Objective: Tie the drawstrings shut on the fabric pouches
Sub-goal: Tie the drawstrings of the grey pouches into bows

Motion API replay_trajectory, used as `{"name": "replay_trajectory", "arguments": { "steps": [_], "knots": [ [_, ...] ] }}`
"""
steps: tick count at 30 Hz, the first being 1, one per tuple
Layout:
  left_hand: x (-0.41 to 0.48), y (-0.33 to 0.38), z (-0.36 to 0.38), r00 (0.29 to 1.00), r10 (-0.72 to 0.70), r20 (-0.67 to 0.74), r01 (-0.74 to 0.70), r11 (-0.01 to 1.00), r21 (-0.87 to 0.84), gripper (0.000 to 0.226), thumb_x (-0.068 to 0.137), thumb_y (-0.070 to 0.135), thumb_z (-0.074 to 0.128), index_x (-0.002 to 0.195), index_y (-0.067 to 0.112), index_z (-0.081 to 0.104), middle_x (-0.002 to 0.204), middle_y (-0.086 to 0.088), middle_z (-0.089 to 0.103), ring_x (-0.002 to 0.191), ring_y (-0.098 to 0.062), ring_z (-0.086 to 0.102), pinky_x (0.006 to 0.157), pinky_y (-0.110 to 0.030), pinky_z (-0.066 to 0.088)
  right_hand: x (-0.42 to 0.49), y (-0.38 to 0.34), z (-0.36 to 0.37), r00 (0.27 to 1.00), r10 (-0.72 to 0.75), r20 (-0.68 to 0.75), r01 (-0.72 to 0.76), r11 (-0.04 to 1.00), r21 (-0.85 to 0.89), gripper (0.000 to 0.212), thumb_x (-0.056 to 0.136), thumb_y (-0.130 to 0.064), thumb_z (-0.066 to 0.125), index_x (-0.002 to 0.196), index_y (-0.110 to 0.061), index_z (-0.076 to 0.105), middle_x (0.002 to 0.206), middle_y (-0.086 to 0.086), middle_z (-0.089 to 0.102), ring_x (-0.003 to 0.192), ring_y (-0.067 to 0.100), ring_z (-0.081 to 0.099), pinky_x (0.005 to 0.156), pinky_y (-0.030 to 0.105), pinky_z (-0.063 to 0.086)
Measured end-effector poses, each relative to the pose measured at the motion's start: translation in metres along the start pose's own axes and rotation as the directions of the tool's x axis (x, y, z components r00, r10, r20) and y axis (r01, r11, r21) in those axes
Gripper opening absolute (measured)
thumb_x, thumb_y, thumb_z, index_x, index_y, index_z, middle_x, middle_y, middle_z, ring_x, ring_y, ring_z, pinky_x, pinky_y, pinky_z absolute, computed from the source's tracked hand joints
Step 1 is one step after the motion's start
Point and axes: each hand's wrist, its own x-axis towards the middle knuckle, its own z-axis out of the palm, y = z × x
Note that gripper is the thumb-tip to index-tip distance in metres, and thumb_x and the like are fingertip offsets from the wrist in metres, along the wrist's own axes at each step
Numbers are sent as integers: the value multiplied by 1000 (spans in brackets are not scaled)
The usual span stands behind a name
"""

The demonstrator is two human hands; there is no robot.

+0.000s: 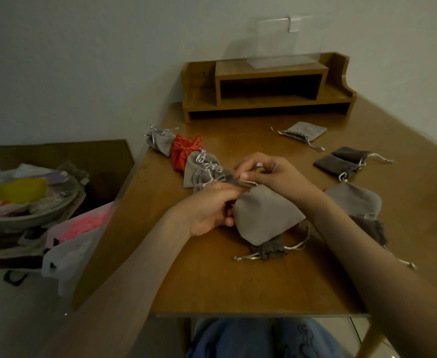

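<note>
Grey pouch is lying in the middle of the wooden table, partly on a darker pouch. I am watching the left hand gripping its left side with curled fingers, while the right hand is pinching its silver string just above the opening.

I see the left hand and right hand bare, and the forearms uncovered too. Blue cloth with a darker print covers the lap.
</note>
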Motion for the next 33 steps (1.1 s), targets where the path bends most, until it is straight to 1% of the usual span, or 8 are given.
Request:
{"name": "replay_trajectory", "arguments": {
  "steps": [6,9,14,17,22,25,28,33],
  "knots": [
    [-3,2,-5,996,-7,90,22,985,-171,17,82,27,53,93,25,66,73,-1,48,52,-8,39,37,-17,32,2,3,2,996,86,30,-86,996,2,15,89,-3,59,83,-15,66,85,0,68,76,1,64,74,15,50],
    [-2,0,0,1000,-1,-17,1,1000,-29,25,84,43,57,98,22,60,61,5,48,45,-5,38,36,-16,30,2,2,4,999,51,7,-51,996,-80,15,90,-4,59,86,-16,65,86,0,67,75,-2,62,71,12,49],
    [1,-2,5,988,57,-145,-53,998,30,21,94,37,53,94,17,60,51,7,45,37,-3,35,33,-16,28,4,7,6,994,9,-111,-29,983,-179,10,90,-12,62,100,-13,61,93,0,63,82,7,60,72,20,49],
    [0,2,3,981,112,-161,-123,991,-58,20,96,34,51,100,17,62,49,7,47,36,-5,36,33,-16,31,1,1,7,987,109,-120,-111,994,-11,21,95,-26,51,113,-16,54,91,-6,58,70,-8,57,63,9,46],
    [1,3,4,978,94,-186,-105,993,-49,23,98,35,50,99,16,64,50,5,51,36,-6,44,37,-19,39,0,-2,9,966,249,-67,-227,944,238,30,95,-28,51,115,-6,55,88,-3,60,69,-2,61,60,11,47],
    [6,-1,2,958,148,-246,-157,987,-18,24,99,31,48,105,12,62,50,6,44,37,-6,38,34,-19,30,-1,-4,8,960,278,-27,-270,949,166,33,88,-29,61,116,-12,55,85,-5,63,66,-1,63,57,12,47],
    [8,0,0,942,158,-297,-177,983,-40,23,100,23,42,83,14,55,49,6,42,35,-6,32,32,-18,25,-2,-2,7,966,260,-6,-260,965,34,31,84,-29,66,111,-18,57,76,-5,61,66,5,60,61,17,48],
    [8,-1,0,938,158,-309,-176,984,-31,32,102,31,39,77,15,49,46,6,40,36,-8,31,34,-19,26,-1,1,9,981,178,-78,-178,984,8,11,90,-19,62,99,-13,61,84,20,59,73,19,54,66,22,45]
  ]
}}
